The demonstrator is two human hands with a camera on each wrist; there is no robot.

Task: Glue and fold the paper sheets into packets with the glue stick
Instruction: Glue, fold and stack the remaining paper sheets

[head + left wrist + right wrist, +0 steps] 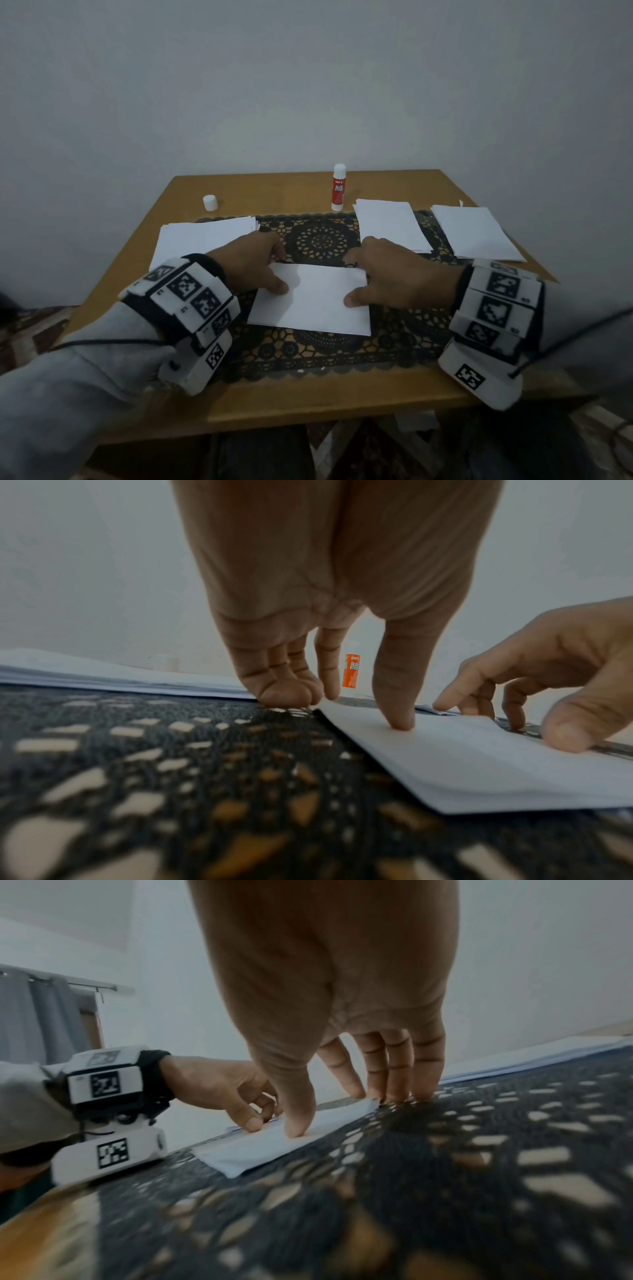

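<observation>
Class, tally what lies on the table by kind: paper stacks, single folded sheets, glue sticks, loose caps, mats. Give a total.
Paper stacks: 3 (left, middle, right)
Folded sheet under both hands: 1
Glue stick, upright: 1
Loose white cap: 1
Black lace mat: 1
Total: 7

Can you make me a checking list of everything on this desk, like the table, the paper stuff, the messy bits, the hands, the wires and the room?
Surface: wooden table with a black lace mat.
Job's things: folded sheet on the mat; paper stack at left, two stacks at right; glue stick upright, uncapped; its cap apart at left.
Clutter: nothing seen.
Grip: left hand and right hand both press the sheet, thumbs on top, fingers at its far edge.
Cables: black wires from both wrist units.
Surroundings: plain wall; curtain; patterned rug.
</observation>
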